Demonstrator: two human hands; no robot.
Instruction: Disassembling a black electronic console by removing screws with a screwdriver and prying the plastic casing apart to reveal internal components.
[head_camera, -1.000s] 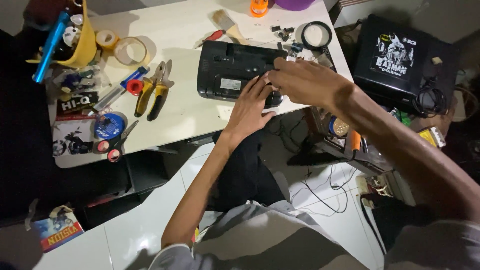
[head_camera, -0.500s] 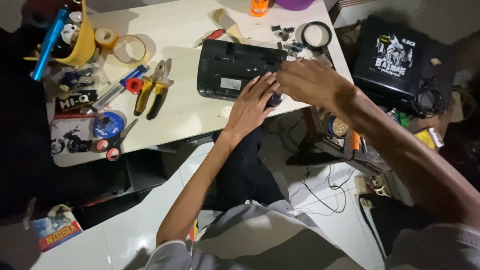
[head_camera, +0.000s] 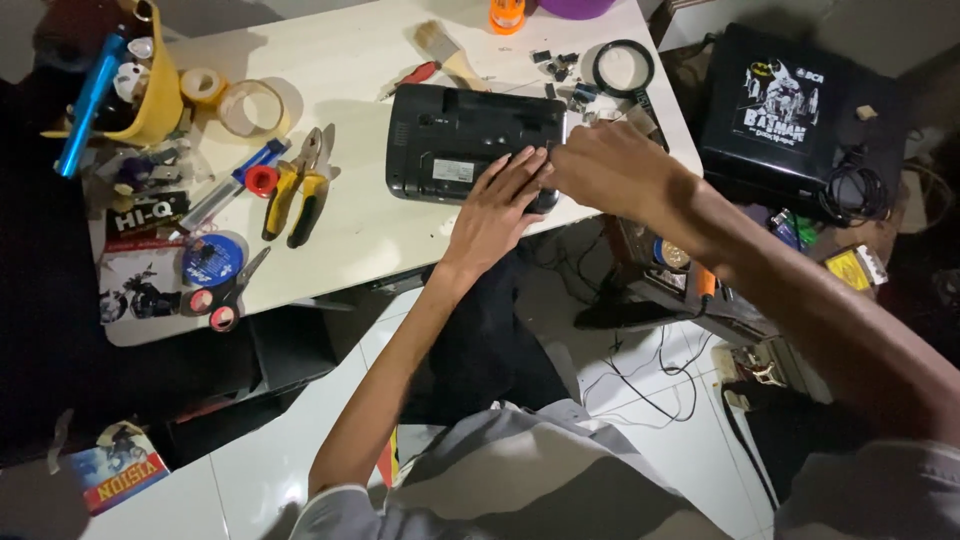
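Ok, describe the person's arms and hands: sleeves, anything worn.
Both hands are bare: no gloves, and no rings or watch that I can see. The left hand is on a slim forearm, uncovered up to a short grey sleeve near the shoulder. The right hand leads to a bare forearm too, with a grey sleeve edge at the frame's corner.

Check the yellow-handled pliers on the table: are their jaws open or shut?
Open. The yellow-handled pliers lie flat on the white table, handles splayed apart and the metal tips visibly parted, untouched by either hand.

black device (head_camera: 460, 140); white table (head_camera: 350, 60); yellow-black pliers (head_camera: 295, 190); yellow cup (head_camera: 160, 85); blue tube (head_camera: 88, 105); orange cap (head_camera: 507, 15).
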